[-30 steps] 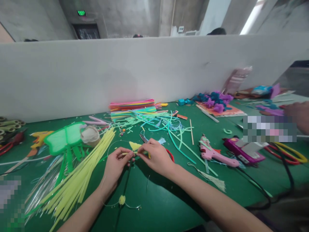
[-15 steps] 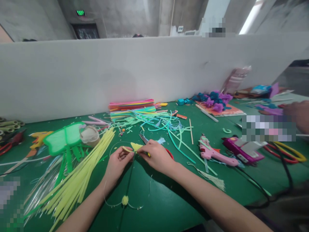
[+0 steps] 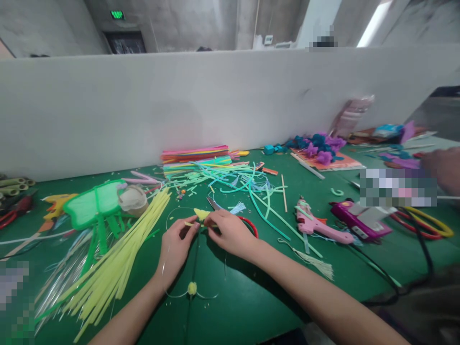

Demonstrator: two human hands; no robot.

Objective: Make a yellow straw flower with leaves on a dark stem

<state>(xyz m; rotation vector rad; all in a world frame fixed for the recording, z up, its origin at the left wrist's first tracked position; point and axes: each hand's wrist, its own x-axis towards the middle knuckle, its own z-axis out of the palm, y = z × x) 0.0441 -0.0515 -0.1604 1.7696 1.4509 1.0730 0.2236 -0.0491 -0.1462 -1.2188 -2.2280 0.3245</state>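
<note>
Biggest item: a long matte-white upright panel across the rear. In front of it, a green flat-topped bench, heavily littered. On its L side, a fanned bundle of long pale-yellow fuzzy strips runs diagonally; just beyond it, a bright-green flat winged shape w/ dangling green strips, touching a squat off-white roll. Centre rear: a loose tangle of mint & teal strips, w/ a stack of multicoloured strips behind, near the panel. R rear: a heap of purple & teal fuzzy flowers, partly on a flat orange sheet.

Hands next, fingertips almost meeting, mid-bench. R hand: palm down, fingers curled, tips drawn together on the small piece; exact grip partly hidden. L hand: half curled, thumb & index pinched on a strip end. Far R, another person's hand, blurred.

Smaller: a magenta plastic tool w/ white block on top; L of it, a pink plastic glue gun; red-handled metal scissors, partly under R hand; a cream thread tassel nr R forearm.

Smallest: a yellow fuzzy wedge-shaped piece at the fingertips, btwn both hands; a slim pale-yellow strip in L pinch; a little round yellow pompom below, on fine clear thread.
</note>
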